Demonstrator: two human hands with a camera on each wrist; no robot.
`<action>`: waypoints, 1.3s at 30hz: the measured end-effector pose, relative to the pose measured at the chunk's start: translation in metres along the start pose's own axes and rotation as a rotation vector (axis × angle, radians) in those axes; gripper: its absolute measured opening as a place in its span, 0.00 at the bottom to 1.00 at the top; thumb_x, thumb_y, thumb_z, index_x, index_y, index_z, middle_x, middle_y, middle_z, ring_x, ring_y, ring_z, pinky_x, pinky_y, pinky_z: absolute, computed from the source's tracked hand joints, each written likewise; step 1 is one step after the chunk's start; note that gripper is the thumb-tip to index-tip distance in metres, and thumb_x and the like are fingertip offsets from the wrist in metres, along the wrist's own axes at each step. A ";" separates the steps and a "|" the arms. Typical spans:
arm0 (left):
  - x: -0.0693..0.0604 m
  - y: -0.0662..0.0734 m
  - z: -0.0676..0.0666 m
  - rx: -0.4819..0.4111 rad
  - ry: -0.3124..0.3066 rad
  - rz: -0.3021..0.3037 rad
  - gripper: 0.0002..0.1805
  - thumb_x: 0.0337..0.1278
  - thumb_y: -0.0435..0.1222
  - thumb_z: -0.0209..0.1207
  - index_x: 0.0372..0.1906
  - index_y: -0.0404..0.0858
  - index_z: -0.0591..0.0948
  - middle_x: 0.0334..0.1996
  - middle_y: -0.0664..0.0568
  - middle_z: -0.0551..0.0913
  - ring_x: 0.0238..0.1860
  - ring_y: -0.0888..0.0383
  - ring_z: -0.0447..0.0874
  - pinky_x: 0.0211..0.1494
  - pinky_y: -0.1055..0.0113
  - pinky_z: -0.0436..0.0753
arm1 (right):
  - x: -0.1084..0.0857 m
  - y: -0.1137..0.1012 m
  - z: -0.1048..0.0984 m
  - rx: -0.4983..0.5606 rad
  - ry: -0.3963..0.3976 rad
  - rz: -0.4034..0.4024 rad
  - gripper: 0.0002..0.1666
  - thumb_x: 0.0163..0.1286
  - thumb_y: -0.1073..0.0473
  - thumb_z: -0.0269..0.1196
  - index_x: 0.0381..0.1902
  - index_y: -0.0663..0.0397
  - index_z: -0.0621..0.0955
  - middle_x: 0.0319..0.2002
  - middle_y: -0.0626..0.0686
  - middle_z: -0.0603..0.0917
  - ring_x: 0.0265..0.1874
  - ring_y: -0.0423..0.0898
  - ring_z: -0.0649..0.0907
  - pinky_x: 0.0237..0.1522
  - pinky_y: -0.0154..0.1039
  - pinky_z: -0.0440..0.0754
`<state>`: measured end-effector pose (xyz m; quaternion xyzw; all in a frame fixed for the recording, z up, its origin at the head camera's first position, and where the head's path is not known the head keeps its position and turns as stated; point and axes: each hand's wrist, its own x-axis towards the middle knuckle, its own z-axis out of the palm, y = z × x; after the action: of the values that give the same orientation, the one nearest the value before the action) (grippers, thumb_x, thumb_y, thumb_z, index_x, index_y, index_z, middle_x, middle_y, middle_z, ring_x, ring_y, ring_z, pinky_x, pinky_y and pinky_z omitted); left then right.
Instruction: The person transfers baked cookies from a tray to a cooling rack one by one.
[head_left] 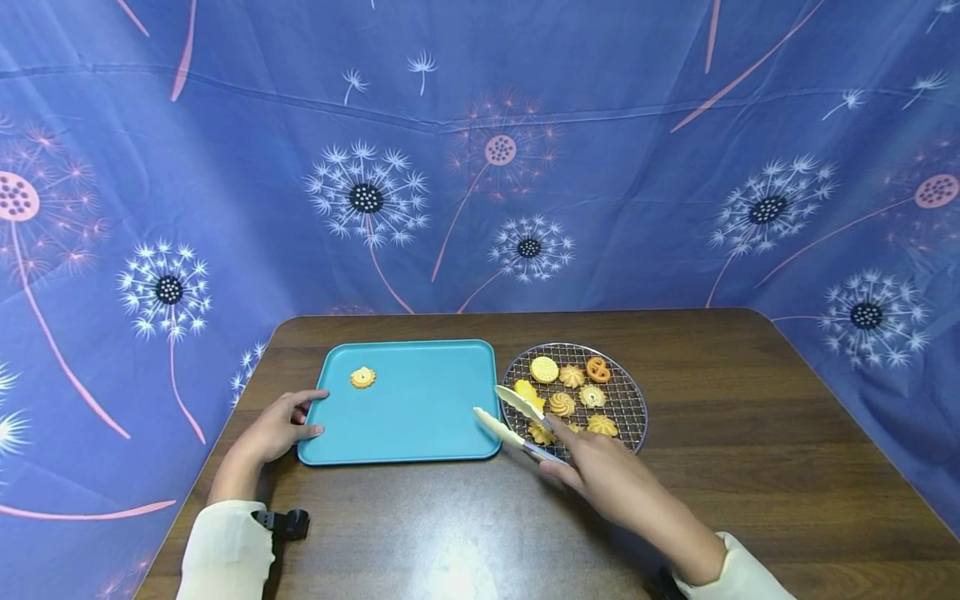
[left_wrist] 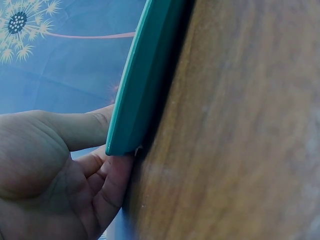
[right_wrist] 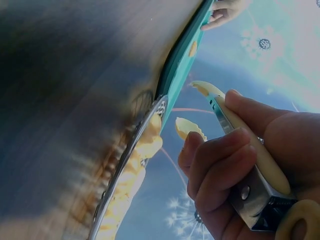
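My left hand [head_left: 276,429] grips the left edge of a turquoise tray [head_left: 412,417], its thumb on one side of the rim and fingers curled at the other in the left wrist view. One scalloped cookie [head_left: 363,378] lies near the tray's upper left. My right hand [head_left: 611,477] holds cream-tipped metal tongs [head_left: 498,427], fingers wrapped around the handles in the right wrist view. The tong tips stand apart with nothing between them, above the tray's right edge. Beneath the tongs and right hand is a round wire rack [head_left: 643,410], partly covered by them.
Several cookies lie on the rack, among them a pretzel-shaped one [head_left: 597,369], a round pale one [head_left: 544,369] and a swirled one [head_left: 562,405]. Rack and tray stand side by side on a brown wooden table [head_left: 750,417]. A blue dandelion-print cloth [head_left: 615,167] hangs behind.
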<state>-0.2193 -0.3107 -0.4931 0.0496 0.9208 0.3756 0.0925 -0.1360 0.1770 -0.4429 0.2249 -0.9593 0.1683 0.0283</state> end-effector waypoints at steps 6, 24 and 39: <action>-0.001 0.001 0.000 0.009 0.001 0.004 0.32 0.62 0.27 0.67 0.70 0.27 0.72 0.47 0.36 0.73 0.42 0.47 0.73 0.40 0.58 0.74 | 0.011 -0.007 0.006 0.024 -0.032 0.009 0.39 0.72 0.45 0.67 0.73 0.61 0.73 0.50 0.66 0.87 0.47 0.59 0.88 0.48 0.55 0.85; 0.000 0.002 -0.001 0.008 -0.002 0.002 0.32 0.62 0.27 0.67 0.70 0.27 0.72 0.48 0.34 0.72 0.41 0.48 0.72 0.40 0.59 0.73 | 0.042 -0.027 0.021 0.065 -0.065 -0.044 0.41 0.72 0.43 0.66 0.74 0.60 0.72 0.41 0.57 0.88 0.39 0.53 0.87 0.40 0.51 0.84; 0.000 -0.001 -0.001 0.003 -0.001 0.008 0.32 0.62 0.27 0.67 0.70 0.27 0.72 0.48 0.35 0.73 0.41 0.48 0.72 0.41 0.58 0.73 | 0.065 -0.052 0.036 0.099 -0.170 -0.065 0.42 0.74 0.44 0.64 0.75 0.64 0.68 0.45 0.64 0.87 0.43 0.55 0.87 0.42 0.51 0.84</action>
<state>-0.2190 -0.3118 -0.4934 0.0538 0.9211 0.3745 0.0915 -0.1710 0.0932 -0.4524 0.2704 -0.9410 0.1950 -0.0588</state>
